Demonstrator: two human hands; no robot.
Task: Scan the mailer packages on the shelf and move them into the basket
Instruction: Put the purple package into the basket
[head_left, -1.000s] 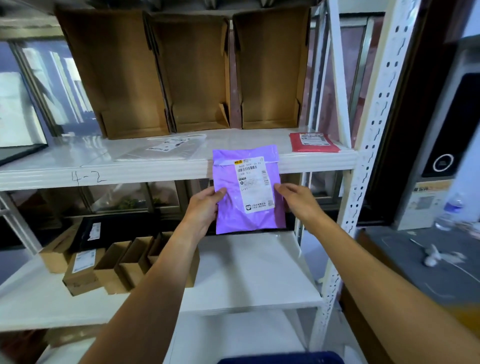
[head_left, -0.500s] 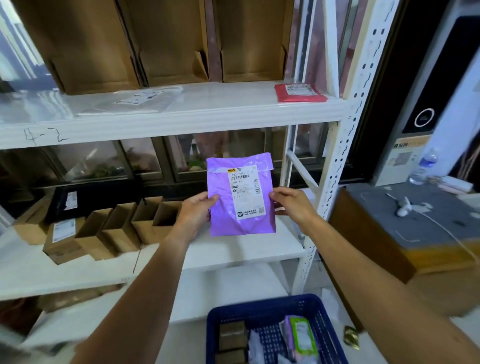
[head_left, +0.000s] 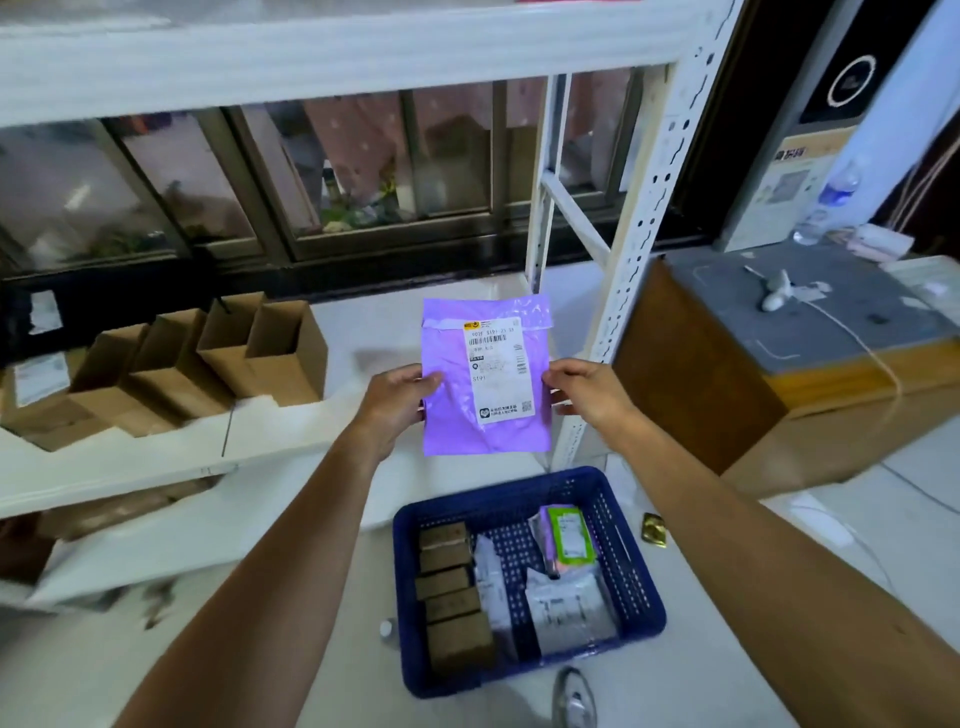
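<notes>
1. Purple mailer (head_left: 485, 376), head view: upright above the blue basket (head_left: 498, 488). Left hand (head_left: 397, 402) and right hand (head_left: 587, 392) each pinch a side edge.
2. Step, likely: transfer into the basket. Next: lower it, then let go.

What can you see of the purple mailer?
Flat glossy purple mailer, plastic by its look, top flap folded over, white barcode label on front. Held upright in the air, label toward the camera; left hand pinches its left edge, right hand its right. The blue basket sits on the floor below.
</notes>
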